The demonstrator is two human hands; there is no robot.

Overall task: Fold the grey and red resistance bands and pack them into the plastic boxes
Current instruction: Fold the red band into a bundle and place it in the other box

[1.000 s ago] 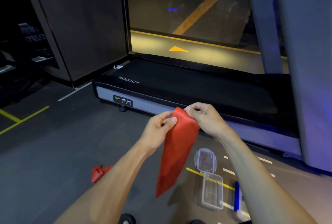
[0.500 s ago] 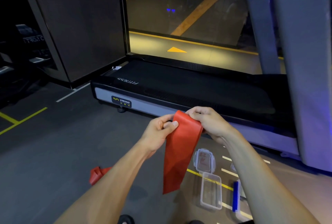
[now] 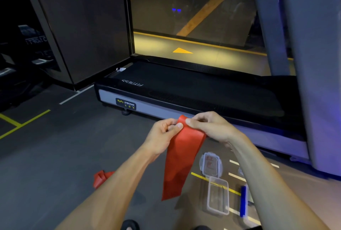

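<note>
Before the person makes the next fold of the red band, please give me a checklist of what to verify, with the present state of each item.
1. Both hands hold the band: ok. The left hand and right hand pinch the top of the red band.
2. Band hangs free of the floor: ok.
3. Band edges lined up: cannot tell; the lower end looks slanted.
4. An open box is ready: ok. The clear box lies on the floor, its lid beside it.
5. Box is empty: cannot tell.
6. Grey band within sight: not ok; only a second red band shows.
</note>
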